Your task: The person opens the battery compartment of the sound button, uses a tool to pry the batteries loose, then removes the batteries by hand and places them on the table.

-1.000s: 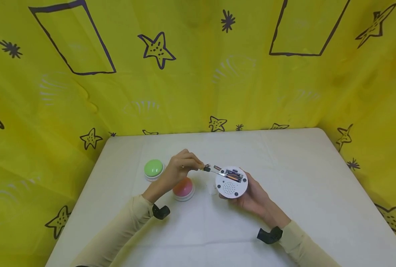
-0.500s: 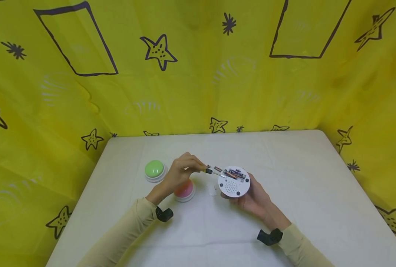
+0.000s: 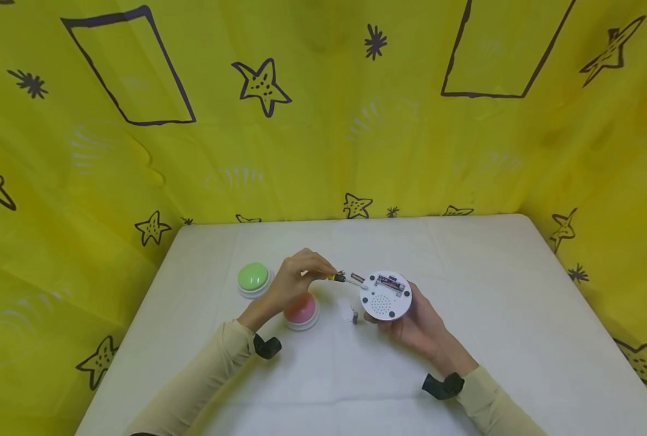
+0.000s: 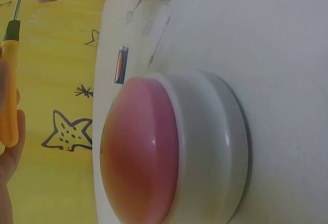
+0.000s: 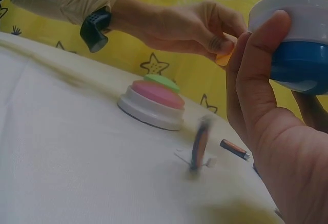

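Yellow backdrop (image 3: 312,145) fills the upper frame, white table (image 3: 465,357) across the lower half. From my end: left hand (image 3: 298,272), centre of the head view, pinches the screwdriver (image 3: 339,277) by its yellow handle; right hand (image 3: 418,327), right of centre, has fingers wrapped round the round device (image 3: 380,307), base up, blue side down, off the table. Screwdriver tip lies over the base's left edge; contact, can't tell. Battery compartment (image 3: 400,290) is uncovered, with at least one seated battery (image 3: 391,281) inside. Blurred battery (image 5: 200,147), lower middle of the right wrist view, stands near-upright by a small clear piece (image 5: 182,156); touching the table or not, I can't tell. It could bounce or roll off. Main risks as I judge them: prying too hard flings the seated battery out; a slipped tip bends a contact or pokes the right fingers; tilting the one-handed device spills its contents or drops it.
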A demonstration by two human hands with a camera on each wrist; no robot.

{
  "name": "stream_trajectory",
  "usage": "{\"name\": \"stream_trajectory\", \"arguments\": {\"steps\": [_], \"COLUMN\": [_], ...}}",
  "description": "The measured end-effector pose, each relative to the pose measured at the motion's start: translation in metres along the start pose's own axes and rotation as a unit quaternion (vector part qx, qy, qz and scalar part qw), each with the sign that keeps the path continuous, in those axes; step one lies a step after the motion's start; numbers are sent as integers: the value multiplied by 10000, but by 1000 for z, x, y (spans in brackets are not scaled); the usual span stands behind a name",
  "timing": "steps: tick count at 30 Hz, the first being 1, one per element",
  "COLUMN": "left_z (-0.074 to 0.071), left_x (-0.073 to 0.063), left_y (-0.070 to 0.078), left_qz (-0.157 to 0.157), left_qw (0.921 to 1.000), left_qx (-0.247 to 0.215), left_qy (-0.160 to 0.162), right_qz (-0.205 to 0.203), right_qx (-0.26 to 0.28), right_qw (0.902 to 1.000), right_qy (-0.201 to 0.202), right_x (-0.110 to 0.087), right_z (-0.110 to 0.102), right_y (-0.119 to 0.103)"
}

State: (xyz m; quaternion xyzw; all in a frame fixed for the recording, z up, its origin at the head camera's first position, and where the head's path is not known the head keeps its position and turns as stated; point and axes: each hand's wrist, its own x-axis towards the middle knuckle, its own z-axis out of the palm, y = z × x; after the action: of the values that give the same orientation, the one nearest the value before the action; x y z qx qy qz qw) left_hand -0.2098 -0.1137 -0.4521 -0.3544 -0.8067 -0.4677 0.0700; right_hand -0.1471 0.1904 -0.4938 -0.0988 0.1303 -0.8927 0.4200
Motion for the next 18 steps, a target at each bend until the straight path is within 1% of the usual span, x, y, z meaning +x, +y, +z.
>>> {"name": "stream_trajectory", "arguments": {"steps": [5, 7, 10, 13, 15, 18], "left_z": [-4, -6, -7, -9, -11, -15], "left_x": [2, 2, 4, 5, 7, 8], "left_y": [-2, -4, -8, -14, -18, -25], "left_qz": [-143, -152, -144, -168, -288, -592], "left_qw": [9998, 9997, 9992, 9976, 9956, 9906], "left_qx": [97, 172, 371, 665, 867, 1175], "left_qy": [-22, -28, -56, -130, -219, -363], "right_qz": [-12, -23, -51, -62, -60, -48], "right_qx": [-3, 5, 65, 152, 190, 218], "right_qw": [10000, 10000, 9999, 9997, 9997, 9996], "right_qy": [49, 77, 122, 155, 157, 164], "right_x": [0, 0, 0, -1, -1, -2], "right_z": [-2, -3, -4, -5, -5, -5], "right_y": [-1, -1, -2, -2, -1, -1]}}
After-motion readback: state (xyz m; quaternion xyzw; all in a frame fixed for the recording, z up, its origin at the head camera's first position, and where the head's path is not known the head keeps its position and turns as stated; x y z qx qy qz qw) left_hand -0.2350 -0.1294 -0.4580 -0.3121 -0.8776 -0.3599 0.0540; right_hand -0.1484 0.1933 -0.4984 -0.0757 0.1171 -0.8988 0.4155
